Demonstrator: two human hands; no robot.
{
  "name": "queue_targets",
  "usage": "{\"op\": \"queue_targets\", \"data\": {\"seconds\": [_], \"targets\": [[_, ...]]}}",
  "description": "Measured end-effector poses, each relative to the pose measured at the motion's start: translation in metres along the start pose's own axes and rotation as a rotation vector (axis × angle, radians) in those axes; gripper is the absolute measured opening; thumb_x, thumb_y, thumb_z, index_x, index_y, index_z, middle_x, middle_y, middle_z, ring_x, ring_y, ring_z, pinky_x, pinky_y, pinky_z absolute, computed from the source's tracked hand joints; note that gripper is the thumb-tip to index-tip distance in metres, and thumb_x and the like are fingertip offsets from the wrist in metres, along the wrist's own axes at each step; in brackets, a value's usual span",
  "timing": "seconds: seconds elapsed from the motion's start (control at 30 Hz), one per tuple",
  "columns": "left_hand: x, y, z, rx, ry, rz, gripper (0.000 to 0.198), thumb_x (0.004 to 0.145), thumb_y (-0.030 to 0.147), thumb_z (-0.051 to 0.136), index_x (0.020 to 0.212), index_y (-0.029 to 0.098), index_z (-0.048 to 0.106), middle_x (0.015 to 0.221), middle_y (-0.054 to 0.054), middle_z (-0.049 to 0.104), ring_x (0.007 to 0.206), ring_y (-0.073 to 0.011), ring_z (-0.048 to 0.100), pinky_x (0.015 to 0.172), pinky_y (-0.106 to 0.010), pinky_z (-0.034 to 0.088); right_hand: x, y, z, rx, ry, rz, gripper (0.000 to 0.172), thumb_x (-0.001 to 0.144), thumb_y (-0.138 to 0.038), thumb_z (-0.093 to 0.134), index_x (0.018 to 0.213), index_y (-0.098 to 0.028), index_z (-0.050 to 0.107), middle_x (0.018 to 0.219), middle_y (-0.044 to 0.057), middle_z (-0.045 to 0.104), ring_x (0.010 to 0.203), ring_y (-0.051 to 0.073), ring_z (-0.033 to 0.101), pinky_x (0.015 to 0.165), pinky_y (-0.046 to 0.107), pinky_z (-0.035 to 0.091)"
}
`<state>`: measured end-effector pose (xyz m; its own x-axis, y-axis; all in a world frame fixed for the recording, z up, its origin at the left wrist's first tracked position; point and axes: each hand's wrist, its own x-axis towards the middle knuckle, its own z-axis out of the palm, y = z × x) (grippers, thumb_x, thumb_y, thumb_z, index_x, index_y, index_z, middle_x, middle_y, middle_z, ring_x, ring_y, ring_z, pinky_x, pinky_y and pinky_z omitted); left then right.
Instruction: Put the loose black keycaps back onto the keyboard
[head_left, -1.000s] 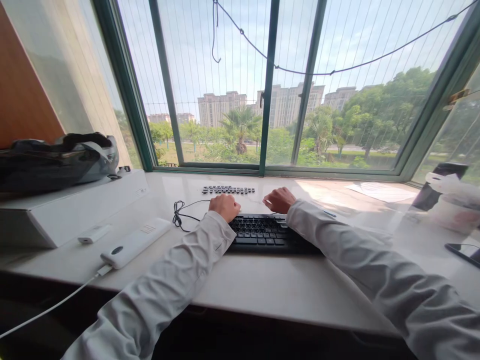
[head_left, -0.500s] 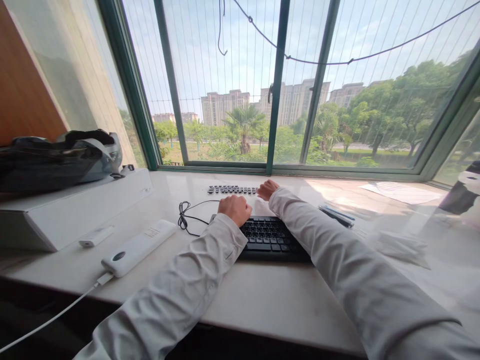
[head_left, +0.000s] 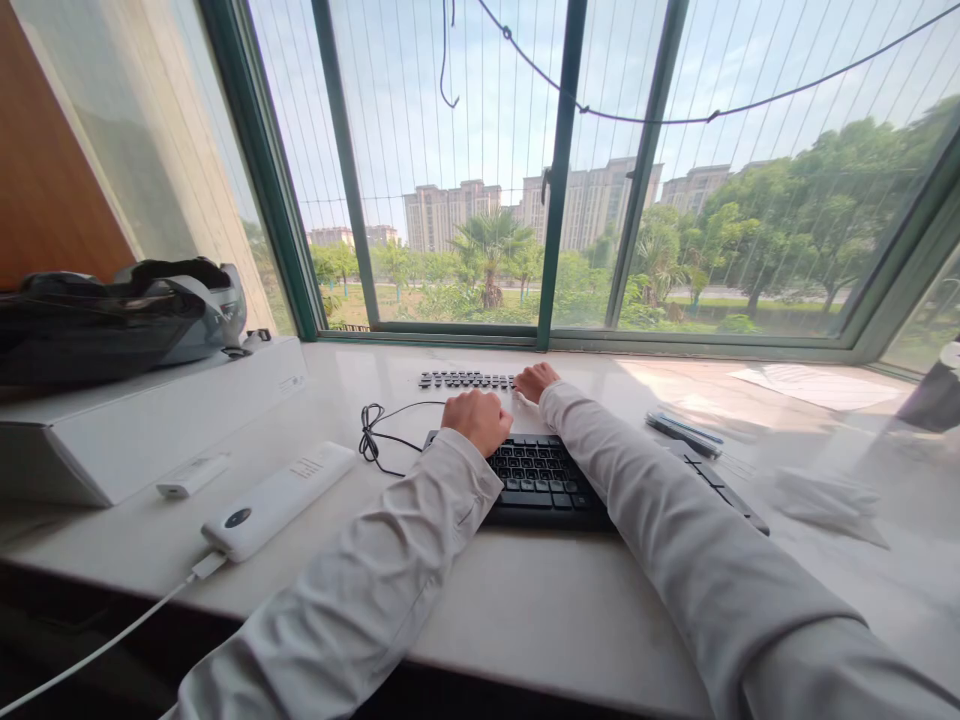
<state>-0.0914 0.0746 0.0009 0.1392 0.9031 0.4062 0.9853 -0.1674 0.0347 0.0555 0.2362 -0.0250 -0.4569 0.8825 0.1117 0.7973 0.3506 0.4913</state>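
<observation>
A black keyboard (head_left: 541,486) lies on the pale stone sill (head_left: 525,600) in front of me. My left hand (head_left: 477,419) rests as a closed fist on its far left corner, its fingers curled under and hidden. My right hand (head_left: 534,381) reaches past the keyboard to the right end of a row of loose dark keycaps (head_left: 465,380) near the window. Its fingers are curled together at that end, and I cannot make out what they pinch. Both arms wear white sleeves.
A coiled black cable (head_left: 373,432) lies left of the keyboard. Further left are a white power bank (head_left: 277,500) on a white lead, a small white device (head_left: 191,475), and a white box (head_left: 150,410) with a dark bag (head_left: 112,320) on it. A dark pen-like object (head_left: 684,431), crumpled tissue (head_left: 825,495) and paper (head_left: 810,388) lie to the right.
My right hand has moved from the keyboard's far edge forward to the keycap row and stays there. My view has shifted left. The left fist has barely moved.
</observation>
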Motion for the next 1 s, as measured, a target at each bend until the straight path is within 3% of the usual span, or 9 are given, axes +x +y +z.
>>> {"op": "queue_targets", "data": {"seconds": [0.53,0.67,0.8,1.0], "targets": [[-0.001,0.0,-0.002,0.004,0.031,0.014,0.036,0.081,0.039,0.044,0.088,0.018,0.072,0.085,-0.013,0.069,0.084,-0.0275,0.064,0.074,-0.037,0.048,-0.007,-0.006,-0.014,0.032,0.007,0.0,0.035,0.088,-0.035,0.055,0.116,-0.014,0.055,0.116,0.009,0.057,0.098,0.019,0.058,0.084,0.04,0.05],[-0.001,0.0,-0.002,0.006,0.04,0.015,0.035,0.08,0.039,0.045,0.089,0.019,0.073,0.086,-0.012,0.07,0.085,-0.0271,0.064,0.074,-0.037,0.048,-0.014,-0.002,-0.023,0.07,0.054,-0.017,0.029,0.092,-0.032,0.048,0.107,-0.012,0.062,0.107,0.012,0.064,0.1,0.022,0.059,0.085,0.039,0.045],[-0.002,0.002,-0.003,-0.013,0.055,0.027,0.035,0.08,0.037,0.045,0.088,0.018,0.073,0.084,-0.012,0.07,0.084,-0.0267,0.065,0.074,-0.035,0.048,-0.031,0.012,-0.036,0.125,0.131,0.004,0.036,0.095,-0.03,0.036,0.109,-0.014,0.067,0.098,0.017,0.069,0.098,0.025,0.061,0.08,0.035,0.038],[-0.005,0.008,-0.006,-0.144,0.117,0.049,0.037,0.085,0.041,0.043,0.093,0.023,0.074,0.086,-0.009,0.072,0.087,-0.0272,0.065,0.079,-0.039,0.047,-0.088,0.024,-0.047,0.216,0.234,0.116,0.046,0.096,-0.045,0.028,0.122,-0.027,0.06,0.093,0.007,0.072,0.087,0.02,0.063,0.071,0.029,0.035]]}}
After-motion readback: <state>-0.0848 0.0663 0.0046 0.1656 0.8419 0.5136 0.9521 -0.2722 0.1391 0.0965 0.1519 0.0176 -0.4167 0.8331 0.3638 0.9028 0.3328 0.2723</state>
